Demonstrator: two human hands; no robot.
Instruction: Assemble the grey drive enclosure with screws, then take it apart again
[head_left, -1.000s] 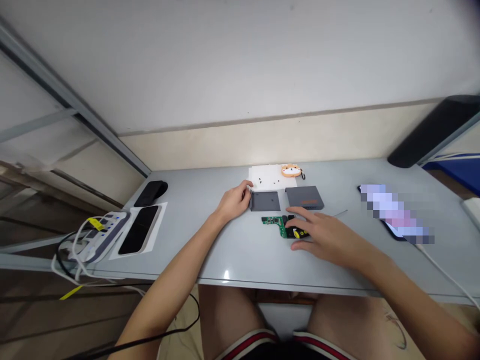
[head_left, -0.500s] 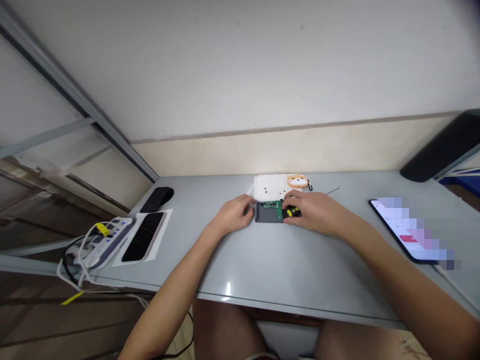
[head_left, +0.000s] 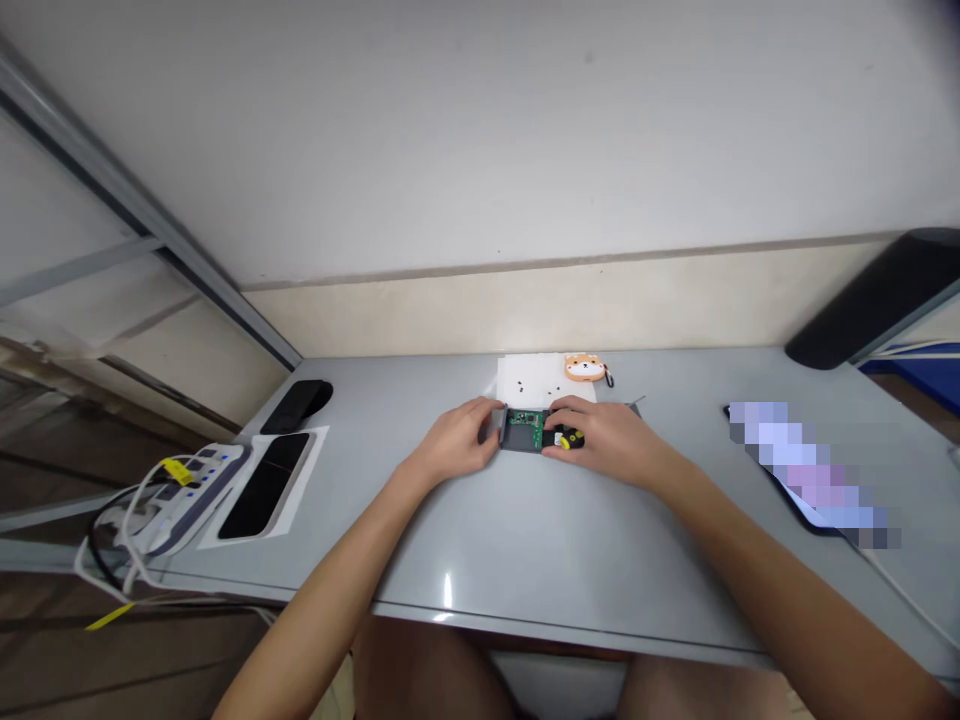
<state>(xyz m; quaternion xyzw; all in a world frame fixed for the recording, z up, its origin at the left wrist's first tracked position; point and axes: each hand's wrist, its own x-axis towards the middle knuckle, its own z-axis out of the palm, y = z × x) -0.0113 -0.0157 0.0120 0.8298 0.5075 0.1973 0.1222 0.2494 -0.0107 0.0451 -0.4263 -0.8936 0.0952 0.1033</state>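
Note:
A shallow dark grey casing (head_left: 517, 437) lies on the desk between my hands, with a green circuit board (head_left: 538, 428) inside. My left hand (head_left: 461, 438) pinches the casing's left end, where a grey end piece (head_left: 503, 424) stands tilted up. My right hand (head_left: 611, 440) curls over the casing's right end, its fingertips at the board's edge. Beneath its palm is a screwdriver (head_left: 571, 439) with a black and yellow handle; its thin shaft points out beyond the hand to the upper right. The palm hides part of the handle and the casing's right end.
Behind the casing, white paper (head_left: 536, 372) carries several tiny dark screws and an orange-and-white animal-face case (head_left: 585, 368). A phone (head_left: 270, 485) and a power strip (head_left: 199, 495) with cables are at left. A lit phone (head_left: 810, 470) and a black cylinder (head_left: 862, 300) are at right.
The view has shifted slightly, so the desk things appear further left. At the casing's left end, the grey end piece now shows tilted up beside my left fingers. My right hand keeps the screwdriver.

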